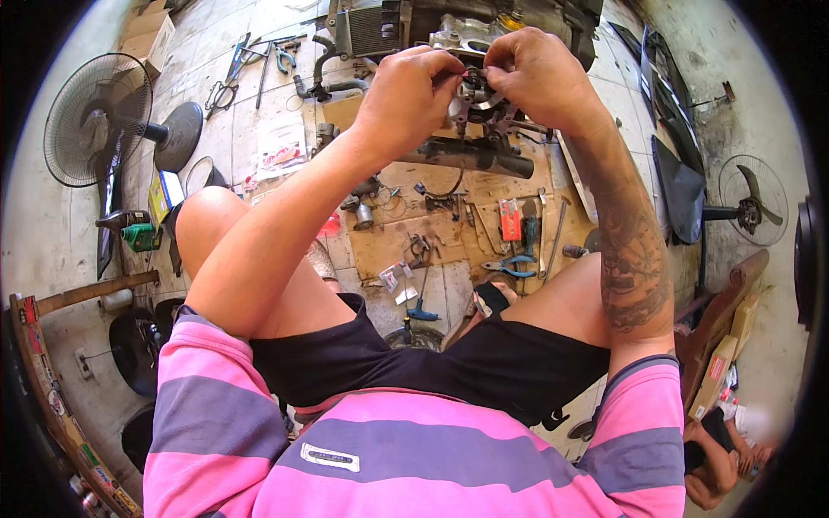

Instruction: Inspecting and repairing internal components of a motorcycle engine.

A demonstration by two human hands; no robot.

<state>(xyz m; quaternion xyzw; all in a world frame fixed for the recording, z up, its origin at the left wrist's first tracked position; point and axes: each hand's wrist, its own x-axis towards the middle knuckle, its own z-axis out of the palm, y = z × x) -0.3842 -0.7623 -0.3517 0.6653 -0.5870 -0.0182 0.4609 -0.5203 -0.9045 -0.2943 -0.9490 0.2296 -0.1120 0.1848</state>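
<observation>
Both my arms reach forward to a metal engine [446,39] at the top of the view. My left hand [404,97] is closed in a pinch at its near side, thumb and forefinger on something small that I cannot make out. Facing it, my right hand [537,79] pinches too, its fingertips over a dark part on the engine; what they hold is hidden. Just below the hands are metal fittings and a thick dark tube [475,158]. A finned radiator [371,31] and black hoses [344,85] lie to the left of the engine.
Cardboard [389,244] under the engine bears blue-handled pliers [509,266], a red box [510,221], a wrench [543,233] and a blue-handled tool [421,312]. More tools [262,73] lie far left. Fans stand left [99,119] and right [749,205]. Another person [718,453] sits lower right.
</observation>
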